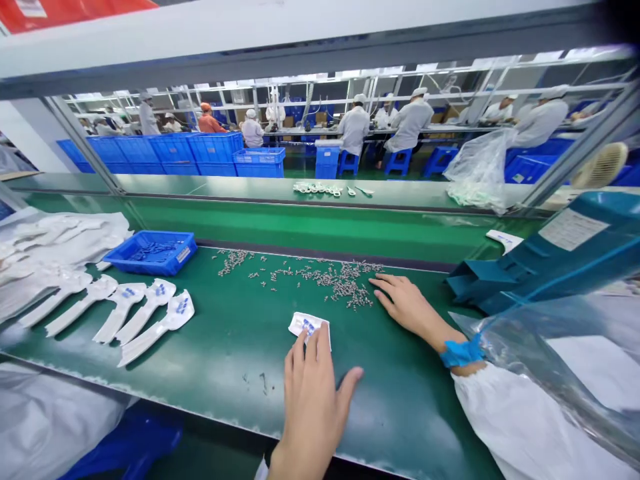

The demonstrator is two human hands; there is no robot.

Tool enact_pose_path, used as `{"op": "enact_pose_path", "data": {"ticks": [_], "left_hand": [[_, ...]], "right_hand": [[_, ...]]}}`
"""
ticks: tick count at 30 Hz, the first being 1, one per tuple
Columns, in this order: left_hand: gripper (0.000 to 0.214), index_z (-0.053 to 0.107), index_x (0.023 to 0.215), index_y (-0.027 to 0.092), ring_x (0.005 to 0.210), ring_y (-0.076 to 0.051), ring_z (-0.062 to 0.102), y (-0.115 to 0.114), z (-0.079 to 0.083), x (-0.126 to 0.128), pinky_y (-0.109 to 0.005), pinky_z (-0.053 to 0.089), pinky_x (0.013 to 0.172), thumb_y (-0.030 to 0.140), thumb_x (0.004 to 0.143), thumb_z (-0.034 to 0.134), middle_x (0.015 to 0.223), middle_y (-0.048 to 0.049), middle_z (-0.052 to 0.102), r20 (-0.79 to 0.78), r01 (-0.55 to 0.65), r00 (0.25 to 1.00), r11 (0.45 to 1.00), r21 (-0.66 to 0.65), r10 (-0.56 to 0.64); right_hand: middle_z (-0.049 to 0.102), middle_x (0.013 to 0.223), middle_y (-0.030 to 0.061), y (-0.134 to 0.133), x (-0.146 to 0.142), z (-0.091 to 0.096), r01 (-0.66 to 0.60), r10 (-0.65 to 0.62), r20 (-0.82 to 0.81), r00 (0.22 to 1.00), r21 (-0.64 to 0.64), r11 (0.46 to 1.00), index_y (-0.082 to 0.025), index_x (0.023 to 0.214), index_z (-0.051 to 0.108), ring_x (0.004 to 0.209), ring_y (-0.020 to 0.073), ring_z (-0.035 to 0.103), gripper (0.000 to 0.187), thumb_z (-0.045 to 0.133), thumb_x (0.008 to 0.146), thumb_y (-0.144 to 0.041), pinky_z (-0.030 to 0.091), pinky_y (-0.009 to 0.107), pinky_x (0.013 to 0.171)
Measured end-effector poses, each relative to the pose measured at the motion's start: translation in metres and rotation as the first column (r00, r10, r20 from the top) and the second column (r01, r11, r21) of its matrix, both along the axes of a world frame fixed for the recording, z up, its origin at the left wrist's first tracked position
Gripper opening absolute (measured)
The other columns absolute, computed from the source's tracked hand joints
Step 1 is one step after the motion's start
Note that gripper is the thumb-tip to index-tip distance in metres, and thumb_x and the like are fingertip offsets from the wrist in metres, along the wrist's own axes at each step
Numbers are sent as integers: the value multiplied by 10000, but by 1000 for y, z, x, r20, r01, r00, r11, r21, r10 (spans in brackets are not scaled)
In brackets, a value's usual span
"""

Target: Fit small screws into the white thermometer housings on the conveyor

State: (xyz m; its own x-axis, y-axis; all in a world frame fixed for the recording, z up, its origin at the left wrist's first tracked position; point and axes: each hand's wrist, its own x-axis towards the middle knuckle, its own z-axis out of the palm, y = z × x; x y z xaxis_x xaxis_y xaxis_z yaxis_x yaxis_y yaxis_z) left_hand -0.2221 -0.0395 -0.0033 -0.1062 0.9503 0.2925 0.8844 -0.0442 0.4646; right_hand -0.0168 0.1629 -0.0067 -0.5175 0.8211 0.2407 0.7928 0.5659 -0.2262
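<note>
My left hand (pixel 313 393) lies flat on the green mat (pixel 230 360), fingers stretched out, its fingertips pressing down on a small white plastic part with blue inserts (pixel 306 325). My right hand (pixel 407 303) rests open on the mat to the right, fingers spread flat at the edge of a scatter of several tiny metal screws (pixel 325 277). A blue band (pixel 463 352) closes the white sleeve at my right wrist.
A row of white spoon-shaped plastic parts (pixel 125 313) lies at the left, beside a blue tray (pixel 153 252) and a heap of white parts (pixel 50 247). A teal device (pixel 550 257) and clear bags (pixel 550 353) crowd the right. Workers in white sit at far benches.
</note>
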Motion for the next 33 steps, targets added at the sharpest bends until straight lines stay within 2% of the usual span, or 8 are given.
{"op": "enact_pose_path", "data": {"ticks": [3,7,9,13,18,23,28,33], "left_hand": [[567,329,1490,234,1276,-401,511,4,-5,11,-569,521,912,330,969,532,1358,-145,593,-33,-8,999,1000,13,9],[536,387,1432,256,1277,-344,504,3,-4,1,-521,527,953,225,935,585,1372,-97,590,-21,75,997,997,29,-75],[548,388,1426,256,1262,-308,512,3,2,-7,-479,529,974,192,925,601,1368,-86,591,21,118,993,993,7,-118],[523,422,1399,248,1212,-326,528,9,12,-11,-479,560,898,314,925,634,1289,-99,626,51,75,996,994,-79,-71],[736,404,1448,215,1332,-454,398,23,6,14,-652,457,971,539,851,687,1465,-174,479,-83,-31,996,999,16,33],[625,371,1493,227,1376,-436,361,40,-4,20,-621,450,983,444,947,586,1527,-142,428,-192,-160,969,987,-11,155],[473,422,1456,223,1290,-315,478,46,-1,1,-486,480,1021,319,1002,510,1428,-112,543,-108,-57,992,998,27,59],[620,319,1510,242,1346,-336,414,43,3,-12,-532,471,1038,415,970,570,1501,-113,457,-121,-5,993,998,66,13]], "right_hand": [[593,1377,127,10,6,-10,-59,59,-47,997,3,998,-194,1336,594,1265,295,511,434,348,1007,-335,435,488,1033],[481,1493,165,25,8,-12,76,-72,-82,994,46,996,-129,1441,486,1359,325,431,503,368,1000,-340,386,521,1080],[537,1447,153,29,9,-12,50,-49,-82,995,9,999,-141,1394,539,1337,318,463,474,360,1004,-342,376,512,1091],[596,1369,149,27,9,-13,-46,48,-142,989,19,999,-133,1349,579,1274,286,517,459,334,1013,-326,399,453,1080],[602,1358,126,20,4,-13,-56,56,-112,992,2,998,-180,1307,619,1259,311,512,417,358,995,-268,409,508,1035],[644,1187,134,20,5,-12,-91,92,-120,988,12,996,-147,1221,647,1080,279,573,380,360,980,-208,464,438,967],[640,1088,128,21,10,-11,-42,41,-116,992,-1,999,-154,1150,669,1027,282,586,323,403,988,-239,480,422,926],[612,1125,140,22,12,-12,-19,21,-89,996,31,999,-143,1176,663,1017,283,580,315,438,989,-261,469,419,926]]}}
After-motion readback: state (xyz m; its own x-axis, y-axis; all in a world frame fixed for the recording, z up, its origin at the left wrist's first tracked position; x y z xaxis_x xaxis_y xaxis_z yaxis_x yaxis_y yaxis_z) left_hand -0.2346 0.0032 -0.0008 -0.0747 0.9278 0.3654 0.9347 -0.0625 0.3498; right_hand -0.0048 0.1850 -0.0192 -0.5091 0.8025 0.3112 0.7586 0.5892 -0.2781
